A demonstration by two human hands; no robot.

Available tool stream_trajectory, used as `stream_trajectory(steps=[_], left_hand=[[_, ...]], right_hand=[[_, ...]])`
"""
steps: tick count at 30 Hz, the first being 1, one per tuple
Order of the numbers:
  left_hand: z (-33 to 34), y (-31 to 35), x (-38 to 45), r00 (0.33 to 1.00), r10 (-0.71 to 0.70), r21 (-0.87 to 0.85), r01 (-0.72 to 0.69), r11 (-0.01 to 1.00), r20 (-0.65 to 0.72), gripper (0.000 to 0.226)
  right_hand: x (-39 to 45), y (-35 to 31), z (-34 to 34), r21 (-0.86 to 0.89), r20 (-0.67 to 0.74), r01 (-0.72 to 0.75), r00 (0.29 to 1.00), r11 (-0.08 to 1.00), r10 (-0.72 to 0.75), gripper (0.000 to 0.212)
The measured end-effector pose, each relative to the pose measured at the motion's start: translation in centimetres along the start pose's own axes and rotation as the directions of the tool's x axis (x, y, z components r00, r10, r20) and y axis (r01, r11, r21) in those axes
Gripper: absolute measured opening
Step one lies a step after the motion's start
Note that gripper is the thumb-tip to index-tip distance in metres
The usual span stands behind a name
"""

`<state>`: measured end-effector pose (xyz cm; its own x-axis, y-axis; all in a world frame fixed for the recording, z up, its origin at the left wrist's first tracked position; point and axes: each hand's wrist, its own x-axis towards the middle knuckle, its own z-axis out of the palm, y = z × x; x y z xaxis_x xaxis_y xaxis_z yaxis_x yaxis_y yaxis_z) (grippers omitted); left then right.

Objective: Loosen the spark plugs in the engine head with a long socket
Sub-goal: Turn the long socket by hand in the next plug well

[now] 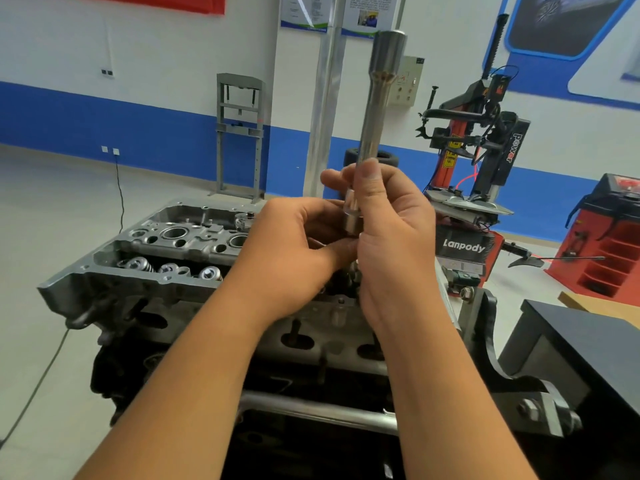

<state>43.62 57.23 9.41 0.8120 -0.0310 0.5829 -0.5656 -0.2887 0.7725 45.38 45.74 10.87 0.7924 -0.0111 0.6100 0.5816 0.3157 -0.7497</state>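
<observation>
Standing upright above the engine head (173,244), the long socket (375,116) is gripped low on its shaft by the right hand (394,237), thumb laid along the front and fingers wrapped behind, the wider end pointing up toward the wall. The left hand (294,251) is curled in against the socket's bottom end, its fingertips pinching something small and metallic right under the thick collar — what exactly it is I cannot tell, since the fingers cover it. Both hands hover over the near middle of the head, clear of it. The head sits on a dark engine block (214,344) fixed to a stand; on its top I can see open round bores and, nearer the front edge, a row of valve springs (169,266). A steel bar (318,410) crosses the stand below the forearms. Behind, to the right, stands a red-and-black tyre changer (474,174) marked "Lanpody", with a red wheel balancer (609,244) beyond it, and a grey shop press (240,136) stands against the blue-and-white wall.
</observation>
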Motion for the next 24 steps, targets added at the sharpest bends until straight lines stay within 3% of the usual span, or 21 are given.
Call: stream_trajectory(steps=[5,11,14,17,24], left_hand=[[0.30,-0.28,-0.05,0.996,0.009,-0.005,-0.010,1.000,-0.089,0.023],[-0.47,-0.15,0.11,0.995,-0.032,-0.081,0.040,0.996,0.100,0.021],[-0.20,-0.15,0.06,1.000,-0.019,-0.049,0.019,0.999,0.002,0.020],[0.33,-0.14,-0.07,0.996,-0.012,0.032,0.015,0.999,-0.093,0.022],[0.41,-0.22,-0.11,0.997,0.002,0.075,0.004,0.997,-0.077,0.026]], right_hand=[[-0.13,-0.25,-0.02,0.040,0.018,-0.005,1.000,0.999,0.004,0.016],[-0.02,0.01,-0.08,-0.063,0.058,0.029,0.998,0.998,-0.026,0.016],[-0.03,0.02,0.10,-0.110,0.075,0.036,0.997,0.993,-0.027,0.023],[-0.05,0.00,0.05,-0.084,0.055,0.061,0.997,0.995,-0.056,0.014],[-0.18,0.06,-0.16,-0.052,-0.016,0.111,0.994,0.992,-0.112,0.023]])
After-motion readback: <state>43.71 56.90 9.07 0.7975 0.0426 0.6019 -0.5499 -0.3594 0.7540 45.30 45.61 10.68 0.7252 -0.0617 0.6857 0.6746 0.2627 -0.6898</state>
